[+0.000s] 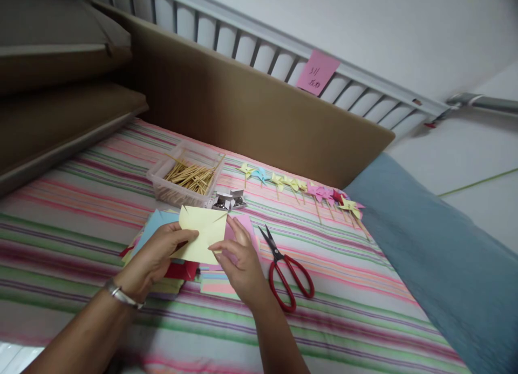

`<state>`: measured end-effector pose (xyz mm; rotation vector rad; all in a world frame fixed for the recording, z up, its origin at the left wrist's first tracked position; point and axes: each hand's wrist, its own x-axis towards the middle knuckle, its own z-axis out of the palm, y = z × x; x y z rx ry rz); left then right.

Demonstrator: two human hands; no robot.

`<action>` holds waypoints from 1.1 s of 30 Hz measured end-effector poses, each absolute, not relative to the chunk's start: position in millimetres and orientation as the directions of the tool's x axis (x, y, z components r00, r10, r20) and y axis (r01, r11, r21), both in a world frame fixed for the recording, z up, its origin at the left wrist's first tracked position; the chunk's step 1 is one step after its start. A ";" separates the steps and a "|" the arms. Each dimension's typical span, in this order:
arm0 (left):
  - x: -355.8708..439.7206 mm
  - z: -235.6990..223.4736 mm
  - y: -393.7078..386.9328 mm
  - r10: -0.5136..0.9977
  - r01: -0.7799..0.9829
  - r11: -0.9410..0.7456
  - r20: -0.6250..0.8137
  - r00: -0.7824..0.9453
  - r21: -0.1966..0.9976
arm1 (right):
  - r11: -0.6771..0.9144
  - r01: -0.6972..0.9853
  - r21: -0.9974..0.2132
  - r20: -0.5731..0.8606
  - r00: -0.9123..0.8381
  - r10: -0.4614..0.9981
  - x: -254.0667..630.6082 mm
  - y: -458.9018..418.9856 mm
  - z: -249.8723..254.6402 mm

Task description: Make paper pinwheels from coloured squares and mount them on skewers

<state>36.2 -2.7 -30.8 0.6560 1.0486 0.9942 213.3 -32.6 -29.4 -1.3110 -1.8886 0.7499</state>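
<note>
A pale yellow paper square [204, 232], cut in from its corners, is held above a pile of coloured paper sheets [184, 271] on the striped cloth. My left hand [156, 258] grips its left edge between thumb and fingers. My right hand [238, 260] pinches its lower right edge. A metal bracelet [121, 295] sits on my left wrist. Red-handled scissors [285, 271] lie open just right of my right hand.
A clear plastic box of wooden sticks [188, 178] stands behind the paper, with a small box of metal pins [229, 200] beside it. A row of several finished paper pinwheels [307, 191] lies at the back right. Cardboard [251, 109] leans behind; blue cloth [437, 255] at right.
</note>
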 end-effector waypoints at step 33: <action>57.2 -40.6 -9.9 0.897 -0.221 0.441 -0.421 0.134 0.870 | 0.069 0.445 -0.893 0.103 0.051 0.993 197.1 -29.1 -29.0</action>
